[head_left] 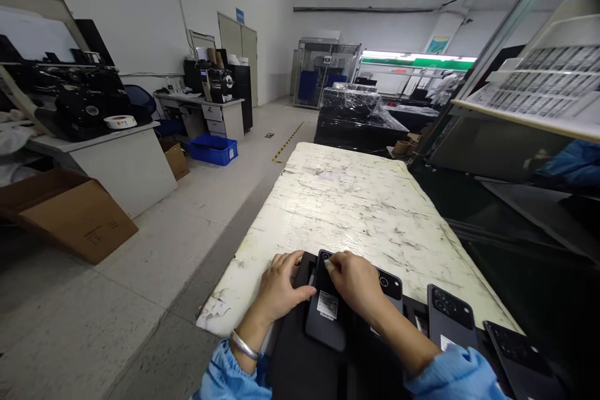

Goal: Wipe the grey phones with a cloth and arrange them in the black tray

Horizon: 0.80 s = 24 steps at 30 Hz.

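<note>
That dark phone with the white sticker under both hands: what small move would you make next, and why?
Probably peel or press at the top corner. The right hand pinches with its fingertips at the camera end of the dark rectangular phone with a white label, while the left hand steadies its side on the black tray. More dark phones lie to the right.

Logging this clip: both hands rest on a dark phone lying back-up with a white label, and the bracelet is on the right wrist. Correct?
Not quite. In the head view the bracelet is on the left wrist. The rest holds: left hand and right hand rest on the dark phone, back-up, white label showing.
</note>
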{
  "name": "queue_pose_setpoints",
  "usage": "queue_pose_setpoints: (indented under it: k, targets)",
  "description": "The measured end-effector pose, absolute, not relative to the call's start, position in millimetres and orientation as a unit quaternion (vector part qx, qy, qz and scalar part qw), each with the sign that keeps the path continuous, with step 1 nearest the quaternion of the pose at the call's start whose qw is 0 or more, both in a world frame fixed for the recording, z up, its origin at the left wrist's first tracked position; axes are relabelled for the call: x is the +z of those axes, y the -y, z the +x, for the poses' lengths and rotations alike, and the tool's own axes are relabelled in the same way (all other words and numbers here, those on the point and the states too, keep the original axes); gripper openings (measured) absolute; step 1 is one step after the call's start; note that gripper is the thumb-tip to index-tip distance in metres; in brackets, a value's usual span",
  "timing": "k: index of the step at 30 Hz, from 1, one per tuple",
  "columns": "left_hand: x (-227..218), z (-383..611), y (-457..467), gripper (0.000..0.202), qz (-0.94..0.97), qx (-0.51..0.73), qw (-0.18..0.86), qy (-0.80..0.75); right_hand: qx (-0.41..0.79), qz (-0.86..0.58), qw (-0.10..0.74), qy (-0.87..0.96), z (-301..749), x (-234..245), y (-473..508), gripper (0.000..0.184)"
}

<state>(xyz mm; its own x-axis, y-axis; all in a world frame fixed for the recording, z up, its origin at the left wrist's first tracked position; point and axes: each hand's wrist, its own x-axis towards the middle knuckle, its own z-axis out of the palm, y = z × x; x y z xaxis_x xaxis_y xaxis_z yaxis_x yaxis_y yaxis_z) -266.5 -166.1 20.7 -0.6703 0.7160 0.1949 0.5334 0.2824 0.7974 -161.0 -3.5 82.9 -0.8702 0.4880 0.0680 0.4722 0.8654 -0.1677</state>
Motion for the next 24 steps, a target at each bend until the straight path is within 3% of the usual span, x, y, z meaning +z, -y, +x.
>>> queue_pose_setpoints:
  k: [10, 16, 24]
  targets:
    - [16, -271, 167, 0.079, 0.393, 0.41, 0.123, -0.814, 0.104, -0.045, 0.016, 0.993, -167, 97, -12, 0.018]
    - [21, -273, 167, 0.082, 0.407, 0.389, 0.152, -0.812, 0.091, -0.101, 0.042, 0.99, -151, 99, -49, 0.02]
    - [18, -275, 163, 0.082, 0.421, 0.368, 0.16, -0.813, 0.085, -0.082, 0.108, 0.987, -186, 77, -7, 0.02]
